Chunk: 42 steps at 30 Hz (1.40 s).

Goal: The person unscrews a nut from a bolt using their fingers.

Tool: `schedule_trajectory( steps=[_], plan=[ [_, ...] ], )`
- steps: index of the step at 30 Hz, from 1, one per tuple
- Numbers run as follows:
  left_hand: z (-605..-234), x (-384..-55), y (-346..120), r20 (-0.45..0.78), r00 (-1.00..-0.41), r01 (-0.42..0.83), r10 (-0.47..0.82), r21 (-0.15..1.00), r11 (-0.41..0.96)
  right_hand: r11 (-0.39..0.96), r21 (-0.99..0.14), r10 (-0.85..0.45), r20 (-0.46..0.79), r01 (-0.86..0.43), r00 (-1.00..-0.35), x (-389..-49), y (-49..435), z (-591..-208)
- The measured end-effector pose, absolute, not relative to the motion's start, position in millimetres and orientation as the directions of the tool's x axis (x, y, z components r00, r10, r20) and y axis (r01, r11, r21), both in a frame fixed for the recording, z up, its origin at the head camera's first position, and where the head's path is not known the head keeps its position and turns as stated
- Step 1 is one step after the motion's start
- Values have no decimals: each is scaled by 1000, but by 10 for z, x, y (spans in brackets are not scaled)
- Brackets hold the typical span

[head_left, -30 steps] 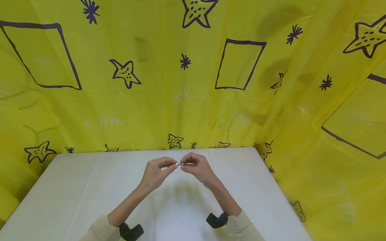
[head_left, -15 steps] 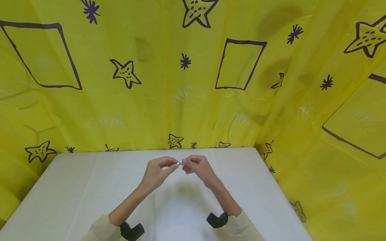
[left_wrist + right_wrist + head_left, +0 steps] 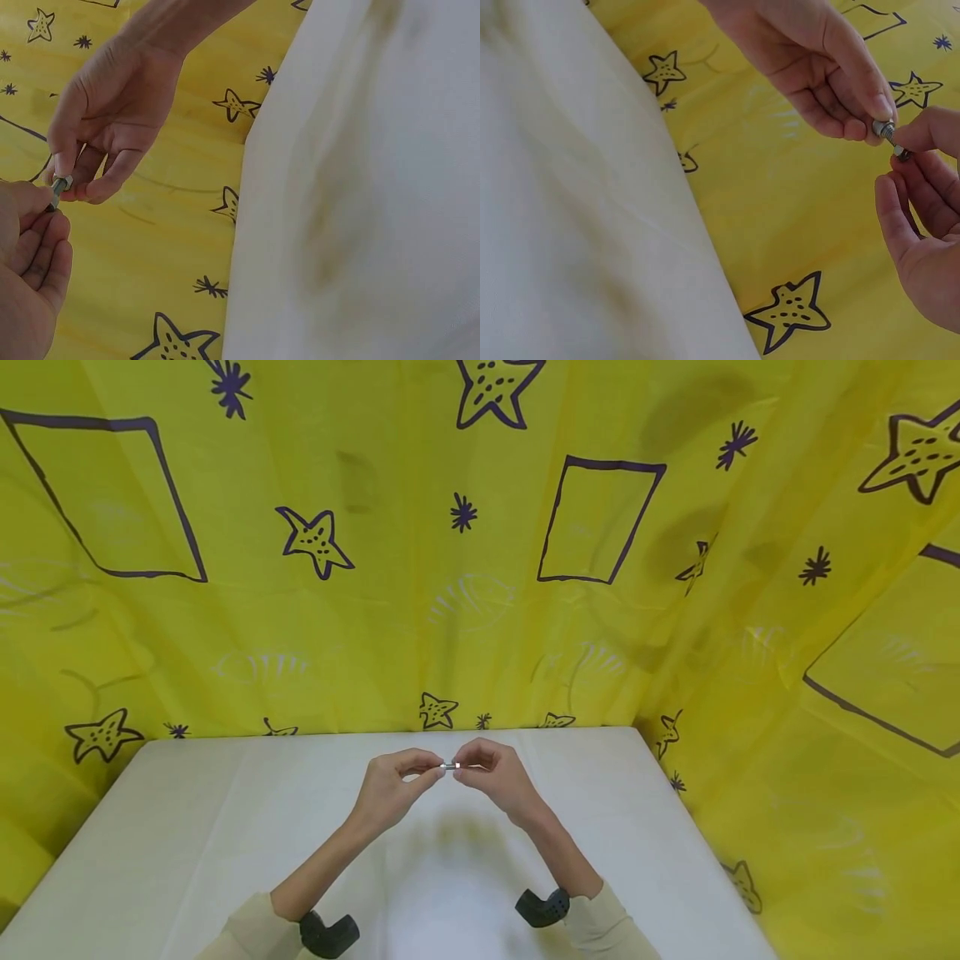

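Note:
Held level above the white table (image 3: 262,843) is a small silver bolt (image 3: 889,136), its threaded shank showing between the two hands. My left hand (image 3: 390,789) pinches the bolt's rounded head between thumb and index finger. At the other end, a hex nut (image 3: 901,153) sits on the thread, and my right hand (image 3: 495,777) pinches it with thumb and fingertips. In the left wrist view the nut (image 3: 66,181) shows at the right thumb's tip, and the left fingers cover much of the head end.
A yellow curtain (image 3: 390,610) with dark starfish and frame drawings hangs behind the table and along its right side. Dark wrist-worn devices sit at the left cuff (image 3: 328,935) and the right cuff (image 3: 542,907).
The right fingers rolled around the nut end half a second ago and are now spread back to a thumb-and-finger pinch. My left hand stays almost still on the bolt head.

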<state>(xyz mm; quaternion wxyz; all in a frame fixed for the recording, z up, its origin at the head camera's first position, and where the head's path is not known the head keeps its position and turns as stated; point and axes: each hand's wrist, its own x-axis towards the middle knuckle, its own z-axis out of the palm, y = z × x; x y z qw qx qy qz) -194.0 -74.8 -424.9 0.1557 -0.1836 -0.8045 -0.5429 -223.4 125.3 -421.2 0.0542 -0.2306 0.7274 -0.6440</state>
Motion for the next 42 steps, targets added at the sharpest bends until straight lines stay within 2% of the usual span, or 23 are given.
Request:
schedule_trajectory(
  steps=[10,19,27,35,42],
  plan=[
    [-4249,-1931,-759,434,-893,448,120,824,346,88,-960,-394,212,-266,-895,-2233,1251,-4208],
    [-4252,-1932,-762,440,-889,456,127,821,342,179,-971,-400,75,-158,-914,-2258,1241,-4186],
    [-4272,-1933,-762,426,-896,440,122,826,352,150,-963,-418,144,-224,-897,-2240,1258,-4181],
    [-4282,-1933,-763,429,-896,440,116,825,354,136,-962,-442,156,-238,-883,-2240,1261,-4194],
    [-4280,-1930,-766,431,-895,444,119,824,352,160,-979,-409,51,-127,-911,-2247,1241,-4183]
  ],
)
